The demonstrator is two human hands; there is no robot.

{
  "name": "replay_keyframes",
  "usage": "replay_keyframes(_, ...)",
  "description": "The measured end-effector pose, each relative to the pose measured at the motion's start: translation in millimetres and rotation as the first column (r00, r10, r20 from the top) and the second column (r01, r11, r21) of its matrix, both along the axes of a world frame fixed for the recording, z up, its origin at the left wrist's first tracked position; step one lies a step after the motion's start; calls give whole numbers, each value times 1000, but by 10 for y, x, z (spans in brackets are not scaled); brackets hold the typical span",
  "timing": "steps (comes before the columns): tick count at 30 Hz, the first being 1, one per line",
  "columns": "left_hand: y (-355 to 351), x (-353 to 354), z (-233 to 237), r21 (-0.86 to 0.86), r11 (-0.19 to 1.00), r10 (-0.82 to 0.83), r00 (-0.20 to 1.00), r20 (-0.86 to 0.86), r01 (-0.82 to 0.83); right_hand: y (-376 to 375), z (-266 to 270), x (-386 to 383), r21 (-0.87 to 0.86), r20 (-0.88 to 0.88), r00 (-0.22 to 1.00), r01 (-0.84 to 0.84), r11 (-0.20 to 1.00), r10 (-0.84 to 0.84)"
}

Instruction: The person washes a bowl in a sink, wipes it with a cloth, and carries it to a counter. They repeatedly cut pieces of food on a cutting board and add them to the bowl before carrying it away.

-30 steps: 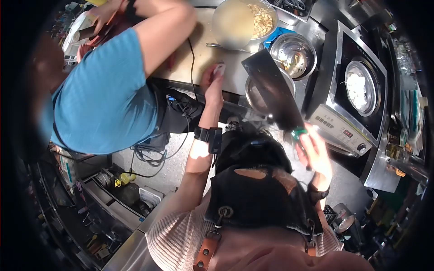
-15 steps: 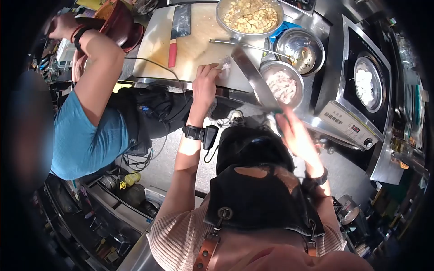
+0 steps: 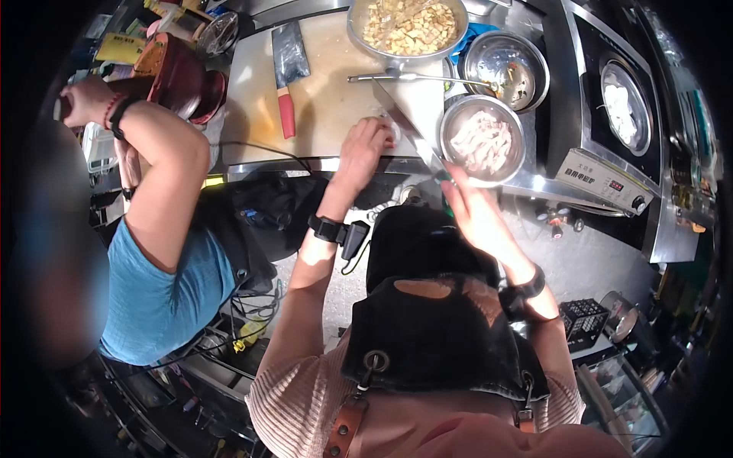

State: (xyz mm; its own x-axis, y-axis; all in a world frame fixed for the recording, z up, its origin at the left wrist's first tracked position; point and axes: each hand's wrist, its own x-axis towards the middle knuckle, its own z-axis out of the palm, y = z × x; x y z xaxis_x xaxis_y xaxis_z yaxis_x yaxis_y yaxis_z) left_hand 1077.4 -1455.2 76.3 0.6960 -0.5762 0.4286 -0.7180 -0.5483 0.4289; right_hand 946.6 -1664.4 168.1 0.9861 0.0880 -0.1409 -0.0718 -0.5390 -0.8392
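Note:
My left hand (image 3: 362, 155) rests at the near edge of the white cutting board (image 3: 332, 99), fingers curled over a small pale piece of meat (image 3: 392, 131) that they partly hide. In my right hand (image 3: 475, 211) is a kitchen knife (image 3: 414, 131), its handle mostly covered by the fingers. The blade slants up and left, just right of my left fingertips. Strips of pale raw meat (image 3: 482, 143) fill part of a steel bowl (image 3: 505, 177) to the right of the blade.
A red-handled cleaver (image 3: 291, 57) lies on the board. Behind stand a bowl of diced food (image 3: 416, 29) and a steel bowl (image 3: 527, 57) with a long utensil (image 3: 416, 77). An induction cooker (image 3: 611, 179) is at right. At left, a person in a blue shirt (image 3: 172, 294) works beside a red bowl (image 3: 179, 80).
The view has shifted slightly. My right hand and the knife have moved left, closer to my left hand, which is still over the meat. The other person's raised arm is lower in view.

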Motion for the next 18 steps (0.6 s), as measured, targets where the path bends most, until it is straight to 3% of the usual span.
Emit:
replay_keyframes(2, -88, -112, -79, -29, 998, 55, 998, 6, -55, 55, -18, -11, 5, -54, 998, 35, 999, -34)
replay_keyframes(5, -216, -194, -184, -115, 991, 73, 997, 28, -70, 118, -83, -23, -37, 174, 985, 24, 999, -18)
replay_keyframes(8, -131, -150, -116, -135, 988, 83, 996, 44, -77, 107, 37, -59, -90, -49, 998, -33, 995, 29)
replay_keyframes(11, -17, -41, -120, -84, 994, 82, 993, 85, -75, 100, 72, -137, -89, -114, 992, -71, 994, 61)
replay_keyframes(14, 7, 13, -100, -34, 999, 36, 991, 128, -31, 160, 17, -216, -93, 20, 999, -45, 995, 47)
replay_keyframes(17, -5, 39, -116, -25, 1000, 5, 994, 113, -2, 178, 73, -248, -90, -100, 994, -41, 995, 32)
replay_keyframes(18, -8, 43, -122, -23, 1000, -2, 995, 103, 5, 191, 38, -270, -80, -53, 998, -27, 996, 23)
